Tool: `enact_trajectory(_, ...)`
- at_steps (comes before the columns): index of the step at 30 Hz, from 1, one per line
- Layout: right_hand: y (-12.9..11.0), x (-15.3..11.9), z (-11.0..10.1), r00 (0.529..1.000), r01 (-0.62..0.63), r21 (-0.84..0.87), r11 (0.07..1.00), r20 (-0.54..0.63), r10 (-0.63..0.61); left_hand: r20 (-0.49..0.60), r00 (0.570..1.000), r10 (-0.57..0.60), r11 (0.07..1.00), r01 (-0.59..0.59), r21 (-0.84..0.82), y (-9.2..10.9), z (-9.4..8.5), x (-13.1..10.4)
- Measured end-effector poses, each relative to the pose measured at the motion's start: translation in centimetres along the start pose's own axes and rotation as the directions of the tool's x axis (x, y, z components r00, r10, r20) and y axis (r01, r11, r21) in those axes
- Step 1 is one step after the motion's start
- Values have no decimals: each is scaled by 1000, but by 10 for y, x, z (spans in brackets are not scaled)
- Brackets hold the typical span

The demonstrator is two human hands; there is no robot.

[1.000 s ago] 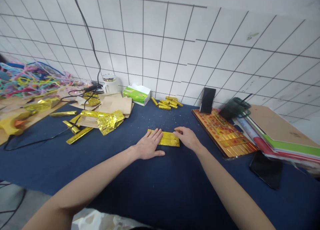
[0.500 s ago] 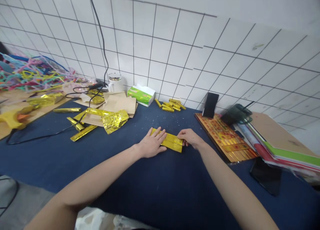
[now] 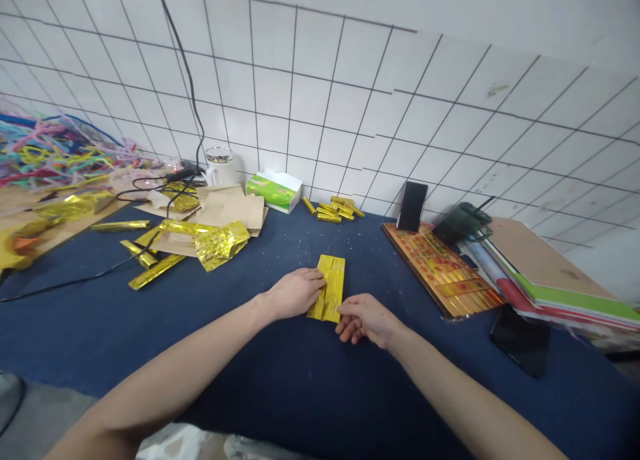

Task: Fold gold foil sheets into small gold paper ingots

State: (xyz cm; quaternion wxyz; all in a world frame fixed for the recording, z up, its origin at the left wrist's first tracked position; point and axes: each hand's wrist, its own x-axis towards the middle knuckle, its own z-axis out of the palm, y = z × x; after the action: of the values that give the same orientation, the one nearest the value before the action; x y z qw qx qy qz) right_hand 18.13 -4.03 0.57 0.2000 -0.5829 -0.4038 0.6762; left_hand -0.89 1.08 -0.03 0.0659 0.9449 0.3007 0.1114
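A flat strip of shiny gold foil paper (image 3: pixel 334 280) lies in front of me, its long side pointing toward the wall, with creases along it. My left hand (image 3: pixel 296 293) is closed at its left edge, fingertips curled over the foil. At the lower right corner, the thumb and forefinger of my right hand (image 3: pixel 369 321) pinch the edge, while the other fingers curl loosely below. Beyond the strip, several small rolled gold foil tubes (image 3: pixel 327 217) sit by the wall.
To the left are longer folded gold strips (image 3: pixel 156 272), crumpled foil (image 3: pixel 223 245), brown paper (image 3: pixel 235 207), a black cord (image 3: pixel 193 93) and a yellow tool (image 3: pixel 13 247). A tissue pack (image 3: pixel 274 192) and mug (image 3: pixel 221 167) stand behind. Rightward are a propped phone (image 3: pixel 412 207), patterned packets (image 3: pixel 443 267) and another phone (image 3: pixel 520 340).
The gold foil strip has turned from lying crosswise to pointing away from me. My left hand went from flat on it to curled at its edge; my right hand moved lower.
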Motion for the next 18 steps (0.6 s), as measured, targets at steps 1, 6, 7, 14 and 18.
enact_trajectory(1, 0, 0, 1, 1000, -8, -24, 1000, 7, 8, -5, 1000, 7, 1000, -7, -12, 1, -2, 0)
enact_trajectory(6, -3, -2, -5, 997, 14, -406, 914, -60, -42, -1, 1000, -6, 1000, 6, -6, 6, -3, -2)
enact_trajectory(7, -5, -3, -7, 982, 39, -545, 838, -135, -134, 1, 1000, -12, 1000, 12, 1, 7, -1, -2)
enact_trajectory(14, -17, 9, -10, 654, 370, -872, 320, 0, -756, -3, 1000, -3, 1000, 3, 0, 9, 6, 2)
enact_trajectory(18, -19, 31, -6, 649, 461, -866, 193, 180, -739, -31, 1000, 0, 1000, 0, 12, 10, 7, 1)
